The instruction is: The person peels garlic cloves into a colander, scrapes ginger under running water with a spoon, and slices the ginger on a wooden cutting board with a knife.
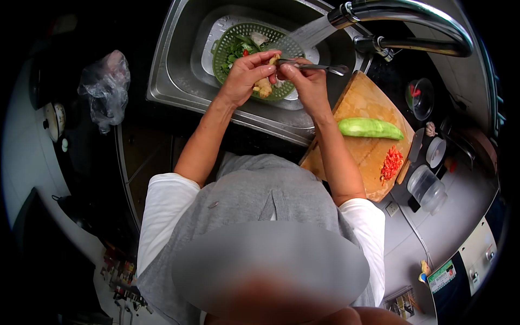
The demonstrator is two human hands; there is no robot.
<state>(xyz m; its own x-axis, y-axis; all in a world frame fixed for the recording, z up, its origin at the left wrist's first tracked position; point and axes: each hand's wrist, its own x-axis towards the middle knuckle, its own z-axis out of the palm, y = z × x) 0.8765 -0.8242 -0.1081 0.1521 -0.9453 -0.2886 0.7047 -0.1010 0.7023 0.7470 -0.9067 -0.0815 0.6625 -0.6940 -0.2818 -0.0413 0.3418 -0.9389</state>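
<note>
My left hand (244,77) is closed on a knobbly piece of ginger (264,88) above the sink (187,89). Close beside it, my right hand (310,85) grips a metal utensil (319,67), perhaps a spoon, whose inner end meets the ginger. Below both hands a green colander (220,54) stands in the sink, with leafy greens (234,50) and something small and red inside. Water runs from the faucet (409,11) toward the colander, just beyond my hands.
To the right, a wooden cutting board (355,103) bears a peeled green vegetable (370,128), chopped red pieces (391,163) and a knife (416,144). Clear containers (427,189) stand farther right. A plastic bag (106,92) lies left of the sink.
</note>
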